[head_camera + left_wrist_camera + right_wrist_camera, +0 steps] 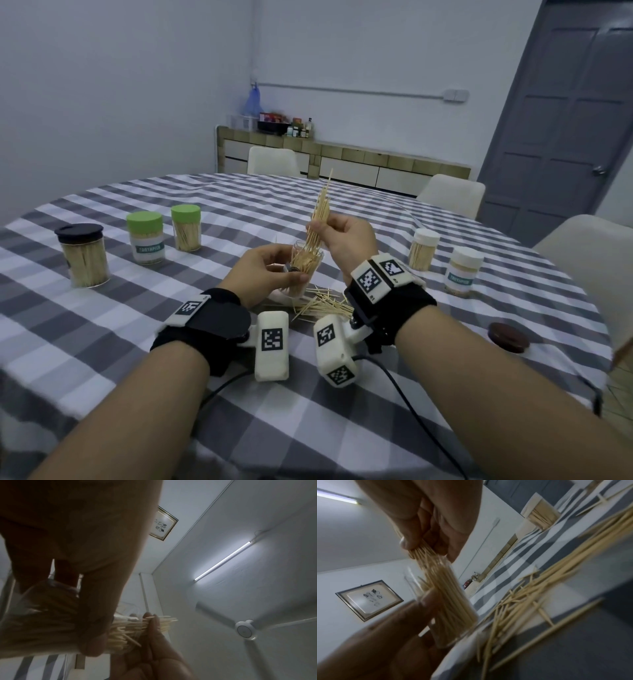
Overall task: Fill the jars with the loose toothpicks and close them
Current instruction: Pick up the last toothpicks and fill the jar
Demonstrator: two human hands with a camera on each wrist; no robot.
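My left hand (263, 267) grips a clear open jar (303, 270) tilted above the checked table (171, 342). A bundle of toothpicks (320, 216) is pinched in my right hand (337, 236), with its lower ends inside the jar mouth and its upper ends fanning upward. In the right wrist view the bundle (443, 588) runs from my fingers (412, 540) down into the jar (453, 615). The left wrist view shows the jar (42, 622) against my palm and the bundle (137, 627) in the right hand. Loose toothpicks (322, 303) lie on the cloth below the jar.
Three closed, filled jars stand at the left: a black-lidded one (84, 255) and two green-lidded ones (145, 238) (186, 228). Two white-lidded jars (424, 249) (463, 270) stand at the right. A dark brown lid (508, 337) lies near the right edge. Chairs surround the table.
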